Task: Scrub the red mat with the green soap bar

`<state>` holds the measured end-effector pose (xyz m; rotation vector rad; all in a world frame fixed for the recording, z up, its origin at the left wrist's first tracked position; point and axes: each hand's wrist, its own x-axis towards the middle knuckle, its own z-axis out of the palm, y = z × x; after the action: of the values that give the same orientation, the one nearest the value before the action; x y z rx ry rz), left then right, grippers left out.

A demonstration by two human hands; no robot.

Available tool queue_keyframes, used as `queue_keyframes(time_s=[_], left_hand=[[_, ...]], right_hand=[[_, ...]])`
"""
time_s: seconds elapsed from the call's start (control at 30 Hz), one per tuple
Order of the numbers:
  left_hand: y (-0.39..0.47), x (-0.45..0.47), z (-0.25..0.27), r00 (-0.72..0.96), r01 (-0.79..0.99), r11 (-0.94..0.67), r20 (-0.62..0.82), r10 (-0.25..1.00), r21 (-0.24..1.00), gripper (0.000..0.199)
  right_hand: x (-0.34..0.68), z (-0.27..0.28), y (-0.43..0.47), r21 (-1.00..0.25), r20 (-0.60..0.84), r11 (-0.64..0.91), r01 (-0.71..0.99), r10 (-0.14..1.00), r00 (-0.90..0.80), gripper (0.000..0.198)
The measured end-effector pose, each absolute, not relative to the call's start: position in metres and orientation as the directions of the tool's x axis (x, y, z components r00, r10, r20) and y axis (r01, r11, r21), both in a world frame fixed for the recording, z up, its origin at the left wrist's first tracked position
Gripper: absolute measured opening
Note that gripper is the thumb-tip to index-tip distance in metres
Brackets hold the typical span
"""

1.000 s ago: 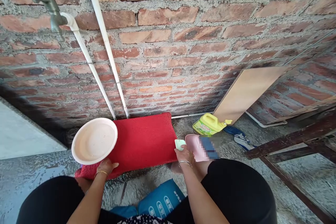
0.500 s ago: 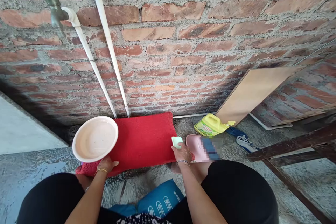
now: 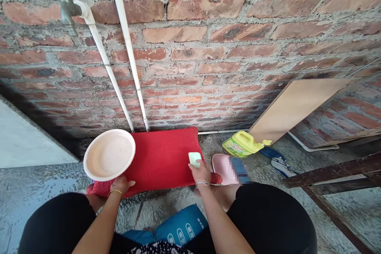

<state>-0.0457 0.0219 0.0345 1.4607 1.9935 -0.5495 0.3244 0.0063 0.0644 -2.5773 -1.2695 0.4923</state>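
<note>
Green block: the pale green block (image 3: 194, 159) is at the right end of the red cloth (image 3: 166, 152), right hand (image 3: 201, 172) wrapped round it; underside hidden.
Red cloth: left hand (image 3: 120, 185) is on its near edge; can't tell if that's a pinch or just a press. Weak hold plus a hard push and it'd probably bunch up imo.
Basin: the pale basin (image 3: 91, 160) overlaps the cloth's left end, right by the left hand. One good tug could tip it, I reckon.
Right side: pink thing (image 3: 222, 168), partly pixelated, just past the cloth, then a yellow jug (image 3: 244, 143). A wide swing might clip the pink one.
Legroom: blue bag (image 3: 181, 224) between the knees, kinda cramped.
</note>
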Motion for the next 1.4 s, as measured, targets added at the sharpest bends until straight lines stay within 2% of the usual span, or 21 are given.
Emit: queue_keyframes(time_s=[0.1,0.17,0.23,0.33,0.4,0.5,0.6,0.67,0.77,0.87,0.97,1.07,1.17,1.3,1.37,1.4], left_hand=[[0.021,-0.045,0.036,-0.214,0.950,0.311,-0.677,0.704,0.024,0.062],[0.020,-0.046,0.037,-0.213,0.950,0.311,-0.675,0.707,0.027,0.063],[0.019,-0.047,0.036,-0.220,0.948,0.316,-0.669,0.710,0.024,0.063],[0.018,-0.047,0.035,-0.226,0.947,0.319,-0.663,0.714,0.021,0.063],[0.018,-0.046,0.035,-0.228,0.947,0.320,-0.661,0.715,0.020,0.062],[0.019,-0.045,0.036,-0.230,0.945,0.327,-0.664,0.711,0.022,0.061],[0.020,-0.044,0.037,-0.231,0.939,0.344,-0.681,0.695,0.031,0.061],[0.020,-0.044,0.037,-0.239,0.933,0.358,-0.683,0.691,0.036,0.062],[0.019,-0.043,0.038,-0.245,0.930,0.366,-0.666,0.705,0.045,0.064],[0.017,-0.043,0.041,-0.250,0.931,0.364,-0.652,0.716,0.042,0.063],[0.017,-0.041,0.044,-0.260,0.928,0.371,-0.656,0.709,0.033,0.063],[0.018,-0.040,0.045,-0.260,0.927,0.373,-0.661,0.704,0.033,0.062],[0.018,-0.038,0.047,-0.288,0.916,0.400,-0.656,0.697,0.023,0.062],[0.020,-0.035,0.052,-0.312,0.901,0.434,-0.664,0.680,0.021,0.061],[0.020,-0.033,0.057,-0.316,0.899,0.438,-0.670,0.672,0.015,0.059],[0.021,-0.032,0.059,-0.317,0.899,0.438,-0.672,0.669,0.012,0.058]], right_hand=[[0.272,0.059,0.009,-0.383,-0.159,-0.270,0.883,0.961,0.225,0.036],[0.242,0.055,0.008,-0.387,-0.175,-0.112,0.916,0.984,0.046,0.033],[0.227,0.053,0.007,-0.372,-0.207,-0.042,0.927,0.977,-0.039,0.033],[0.241,0.056,0.009,-0.323,-0.251,-0.104,0.941,0.968,0.021,0.034],[0.269,0.060,0.010,-0.285,-0.256,-0.260,0.923,0.948,0.189,0.034],[0.313,0.067,0.011,-0.242,-0.254,-0.545,0.802,0.834,0.490,0.036],[0.325,0.070,0.012,-0.254,-0.261,-0.670,0.697,0.742,0.618,0.040],[0.309,0.068,0.014,-0.292,-0.248,-0.588,0.755,0.808,0.534,0.039],[0.263,0.064,0.019,-0.360,-0.220,-0.335,0.871,0.938,0.269,0.034],[0.218,0.061,0.026,-0.368,-0.217,-0.145,0.918,0.974,0.066,0.032],[0.200,0.058,0.032,-0.347,-0.222,-0.059,0.936,0.975,-0.021,0.033],[0.216,0.053,0.035,-0.339,-0.217,-0.132,0.931,0.974,0.059,0.032],[0.258,0.043,0.034,-0.366,-0.183,-0.319,0.874,0.946,0.269,0.031],[0.306,0.028,0.036,-0.449,-0.184,-0.625,0.639,0.764,0.618,0.039],[0.308,0.025,0.038,-0.486,-0.171,-0.653,0.581,0.723,0.670,0.042],[0.301,0.024,0.040,-0.503,-0.152,-0.623,0.599,0.746,0.648,0.041]])
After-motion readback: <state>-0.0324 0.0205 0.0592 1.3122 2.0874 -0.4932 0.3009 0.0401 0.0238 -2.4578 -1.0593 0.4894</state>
